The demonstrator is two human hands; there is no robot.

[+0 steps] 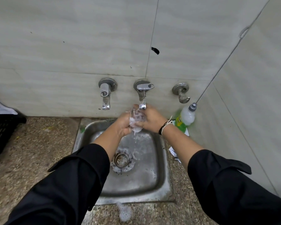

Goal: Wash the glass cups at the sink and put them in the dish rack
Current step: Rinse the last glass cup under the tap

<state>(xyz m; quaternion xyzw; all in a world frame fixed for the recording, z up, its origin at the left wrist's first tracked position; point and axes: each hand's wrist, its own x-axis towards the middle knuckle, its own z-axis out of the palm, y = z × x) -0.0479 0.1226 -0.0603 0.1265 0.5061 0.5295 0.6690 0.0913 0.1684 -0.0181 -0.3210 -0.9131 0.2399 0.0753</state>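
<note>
- clear soapy glass cup held under middle chrome wall tap, above steel sink
- left hand and right hand both grip it, either side
- cup's long axis roughly upright, slightly tilted
- black dish rack far left, nearer the left hand

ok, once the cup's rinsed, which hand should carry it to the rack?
Left, probably. The black rack sits at the counter's far left, on the left hand side. Both hands grip the soapy glass cup under the middle tap; the right hand would have to cross over the sink.
</note>
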